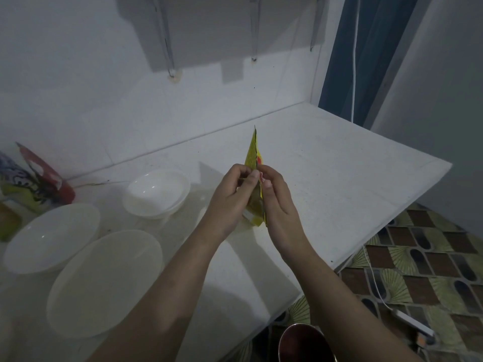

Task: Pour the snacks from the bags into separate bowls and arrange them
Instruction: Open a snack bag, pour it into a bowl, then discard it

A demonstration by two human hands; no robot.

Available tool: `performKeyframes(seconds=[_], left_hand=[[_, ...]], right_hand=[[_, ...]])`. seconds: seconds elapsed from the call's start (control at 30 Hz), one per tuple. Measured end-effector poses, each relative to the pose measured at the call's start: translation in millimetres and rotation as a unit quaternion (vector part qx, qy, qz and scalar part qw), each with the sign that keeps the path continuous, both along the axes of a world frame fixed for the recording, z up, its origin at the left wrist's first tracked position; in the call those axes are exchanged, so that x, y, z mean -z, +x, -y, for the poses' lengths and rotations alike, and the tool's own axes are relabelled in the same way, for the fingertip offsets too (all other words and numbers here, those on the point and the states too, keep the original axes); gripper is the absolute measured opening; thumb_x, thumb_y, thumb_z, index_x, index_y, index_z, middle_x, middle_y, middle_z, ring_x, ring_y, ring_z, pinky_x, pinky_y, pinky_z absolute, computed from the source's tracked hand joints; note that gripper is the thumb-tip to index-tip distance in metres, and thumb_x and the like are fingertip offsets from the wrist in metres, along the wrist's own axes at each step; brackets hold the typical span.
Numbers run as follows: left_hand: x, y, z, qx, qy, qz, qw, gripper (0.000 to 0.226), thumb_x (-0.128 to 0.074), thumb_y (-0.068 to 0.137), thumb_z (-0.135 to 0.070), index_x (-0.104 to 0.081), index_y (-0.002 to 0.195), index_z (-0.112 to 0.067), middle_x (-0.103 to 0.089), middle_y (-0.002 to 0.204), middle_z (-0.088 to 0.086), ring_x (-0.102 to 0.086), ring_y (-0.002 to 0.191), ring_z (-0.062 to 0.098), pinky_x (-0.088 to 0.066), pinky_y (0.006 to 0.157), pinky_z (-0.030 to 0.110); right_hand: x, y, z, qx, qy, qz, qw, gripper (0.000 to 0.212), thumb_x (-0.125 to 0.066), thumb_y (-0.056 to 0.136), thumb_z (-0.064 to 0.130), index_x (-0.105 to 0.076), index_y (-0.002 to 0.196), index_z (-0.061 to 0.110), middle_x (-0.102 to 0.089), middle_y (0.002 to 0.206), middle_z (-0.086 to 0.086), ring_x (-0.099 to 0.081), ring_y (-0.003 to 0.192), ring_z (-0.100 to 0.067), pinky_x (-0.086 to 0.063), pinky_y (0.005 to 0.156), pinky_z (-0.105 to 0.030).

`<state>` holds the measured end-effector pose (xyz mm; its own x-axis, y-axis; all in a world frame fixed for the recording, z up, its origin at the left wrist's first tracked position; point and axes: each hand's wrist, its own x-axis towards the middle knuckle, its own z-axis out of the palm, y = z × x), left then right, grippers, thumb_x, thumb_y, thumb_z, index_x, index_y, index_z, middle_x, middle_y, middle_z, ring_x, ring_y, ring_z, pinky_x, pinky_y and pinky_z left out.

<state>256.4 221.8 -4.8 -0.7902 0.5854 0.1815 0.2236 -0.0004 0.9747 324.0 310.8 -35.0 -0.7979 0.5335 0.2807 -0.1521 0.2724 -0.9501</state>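
Observation:
A yellow snack bag [254, 152] stands edge-on above the white counter [339, 178], its top edge split apart. My left hand [230, 199] pinches the bag's left side and my right hand [274, 202] pinches its right side, thumbs meeting near the tear. A white bowl [156, 192] sits just left of my hands. Two larger white bowls [52, 236] [104, 280] lie at the counter's near left. All three bowls look empty.
More snack bags, one red [49, 176] and one blue and green [18, 184], lean against the tiled wall at far left. The counter ends at right above a patterned floor [418, 270] with a white cable. A dark round container [303, 343] sits below the counter edge.

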Motion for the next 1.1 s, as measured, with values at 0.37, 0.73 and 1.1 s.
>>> performKeyframes(seconds=[0.37,0.73,1.1], left_hand=[[-3.3,-5.6,2.1,0.028,-0.015,0.005,0.999,0.022,-0.043,0.099,-0.033,-0.052,0.092,-0.014,-0.052,0.081,-0.001,-0.050,0.080,0.012,-0.043,0.082,0.039],[-5.4,-10.7,6.8,0.049,-0.073,-0.052,0.995,0.026,-0.040,0.099,-0.029,-0.049,0.086,-0.009,-0.045,0.076,0.009,-0.045,0.075,0.017,-0.039,0.073,0.037],[-14.8,-12.0,11.5,0.068,-0.147,-0.192,0.968,0.025,-0.049,0.098,-0.018,-0.048,0.075,-0.007,-0.044,0.068,-0.003,-0.039,0.062,0.008,-0.032,0.058,0.023]], right_hand=[[0.2,-0.7,-0.9,-0.007,0.005,0.005,1.000,0.037,-0.028,0.106,0.042,-0.050,0.136,0.036,-0.053,0.132,0.017,-0.045,0.131,-0.007,-0.040,0.110,-0.043],[-11.9,3.8,-6.4,-0.016,0.042,0.017,0.999,0.030,-0.037,0.103,0.041,-0.062,0.117,0.031,-0.059,0.109,0.010,-0.054,0.110,-0.008,-0.046,0.087,-0.025],[-32.7,9.2,-15.7,-0.045,0.092,0.075,0.992,0.025,-0.043,0.103,0.027,-0.052,0.088,0.009,-0.060,0.083,-0.014,-0.056,0.079,-0.029,-0.054,0.074,-0.053]])
